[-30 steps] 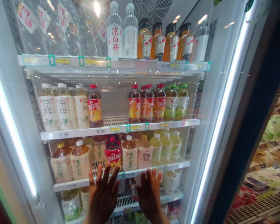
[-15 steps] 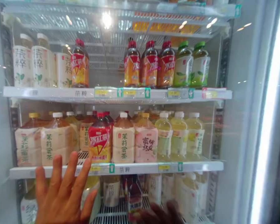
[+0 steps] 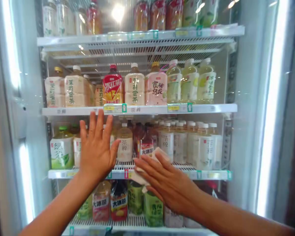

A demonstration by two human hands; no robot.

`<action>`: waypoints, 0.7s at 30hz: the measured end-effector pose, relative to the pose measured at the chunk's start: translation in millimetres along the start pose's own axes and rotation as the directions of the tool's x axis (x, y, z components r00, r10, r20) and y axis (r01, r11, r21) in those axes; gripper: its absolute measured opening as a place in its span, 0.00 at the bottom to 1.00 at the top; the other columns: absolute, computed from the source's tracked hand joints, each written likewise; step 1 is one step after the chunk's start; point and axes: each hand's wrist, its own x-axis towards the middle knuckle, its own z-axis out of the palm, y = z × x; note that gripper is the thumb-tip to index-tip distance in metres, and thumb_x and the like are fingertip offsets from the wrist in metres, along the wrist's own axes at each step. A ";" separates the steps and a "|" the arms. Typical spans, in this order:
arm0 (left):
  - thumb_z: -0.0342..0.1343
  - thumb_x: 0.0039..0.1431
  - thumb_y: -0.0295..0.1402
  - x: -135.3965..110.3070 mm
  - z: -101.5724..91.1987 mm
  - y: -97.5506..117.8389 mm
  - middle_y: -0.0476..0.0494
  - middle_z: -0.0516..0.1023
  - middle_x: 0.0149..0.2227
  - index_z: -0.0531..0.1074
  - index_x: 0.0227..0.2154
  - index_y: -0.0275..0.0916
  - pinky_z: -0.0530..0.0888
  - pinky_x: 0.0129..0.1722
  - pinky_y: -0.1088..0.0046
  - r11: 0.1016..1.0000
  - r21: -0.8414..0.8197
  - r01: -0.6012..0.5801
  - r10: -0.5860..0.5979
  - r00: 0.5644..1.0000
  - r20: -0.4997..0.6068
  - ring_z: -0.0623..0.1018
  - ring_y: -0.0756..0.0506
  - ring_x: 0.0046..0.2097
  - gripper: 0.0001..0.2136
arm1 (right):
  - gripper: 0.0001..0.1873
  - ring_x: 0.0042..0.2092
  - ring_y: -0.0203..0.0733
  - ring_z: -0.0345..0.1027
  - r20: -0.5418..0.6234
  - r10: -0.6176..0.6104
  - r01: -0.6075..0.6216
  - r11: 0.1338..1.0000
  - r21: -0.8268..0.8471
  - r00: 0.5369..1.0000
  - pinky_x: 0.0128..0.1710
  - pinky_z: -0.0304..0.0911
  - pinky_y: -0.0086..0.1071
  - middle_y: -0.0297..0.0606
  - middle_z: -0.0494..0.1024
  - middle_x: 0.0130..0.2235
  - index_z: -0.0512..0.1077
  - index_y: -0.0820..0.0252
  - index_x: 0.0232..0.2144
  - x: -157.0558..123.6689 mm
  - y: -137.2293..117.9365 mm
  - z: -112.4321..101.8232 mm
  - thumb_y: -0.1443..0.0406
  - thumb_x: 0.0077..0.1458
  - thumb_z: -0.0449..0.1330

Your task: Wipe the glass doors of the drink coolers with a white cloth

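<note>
My left hand (image 3: 95, 152) is raised with fingers spread, palm against the glass door (image 3: 159, 50) of a drinks fridge, and holds nothing. My right hand (image 3: 170, 182) lies slanted on the same glass, pressing a whitish cloth (image 3: 139, 177) under its fingers. Edges of the cloth stick out above and below the fingers; its middle is hidden. Behind the glass, a red-labelled bottle (image 3: 147, 144) stands just above the right fingertips. A pale-labelled tea bottle (image 3: 124, 146) shows between the two hands.
Several shelves of bottles lie behind the glass, including a red iced tea bottle (image 3: 113, 87) and a green tea bottle (image 3: 62, 150). Bright light strips run down the left (image 3: 11, 49) and right (image 3: 272, 108) sides. Lamp reflections (image 3: 118, 13) show on the glass.
The view has dropped and drawn back, so lower shelves and both forearms show. My right hand, earlier dark and blurred at the bottom edge, is now clear with the cloth. My left hand stays spread.
</note>
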 end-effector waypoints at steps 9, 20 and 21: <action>0.47 0.70 0.39 -73.3 -3.2 30.6 0.40 0.38 0.76 0.35 0.74 0.44 0.40 0.74 0.42 0.993 -0.018 0.119 -0.115 0.985 0.130 0.34 0.39 0.76 0.36 | 0.43 0.76 0.56 0.18 -0.116 0.576 -0.575 0.817 0.043 0.809 0.73 0.39 0.64 0.55 0.27 0.75 0.25 0.70 0.73 26.3 -40.5 11.8 0.62 0.70 0.48; 0.50 0.68 0.32 -137.3 3.4 49.4 0.38 0.48 0.74 0.41 0.74 0.43 0.42 0.75 0.45 0.993 0.004 0.118 -0.118 0.990 0.072 0.42 0.39 0.76 0.35 | 0.45 0.76 0.55 0.21 -0.087 0.640 -0.638 0.768 0.053 0.763 0.73 0.38 0.64 0.54 0.30 0.75 0.28 0.69 0.74 7.2 -77.1 33.9 0.63 0.68 0.51; 0.51 0.68 0.32 -137.7 3.9 49.1 0.39 0.48 0.74 0.42 0.74 0.43 0.42 0.75 0.46 0.993 0.007 0.118 -0.118 0.991 0.068 0.42 0.39 0.76 0.36 | 0.45 0.76 0.55 0.21 -0.094 0.637 -0.635 0.771 0.058 0.765 0.73 0.37 0.64 0.54 0.30 0.75 0.28 0.69 0.74 4.6 -85.7 34.1 0.64 0.68 0.52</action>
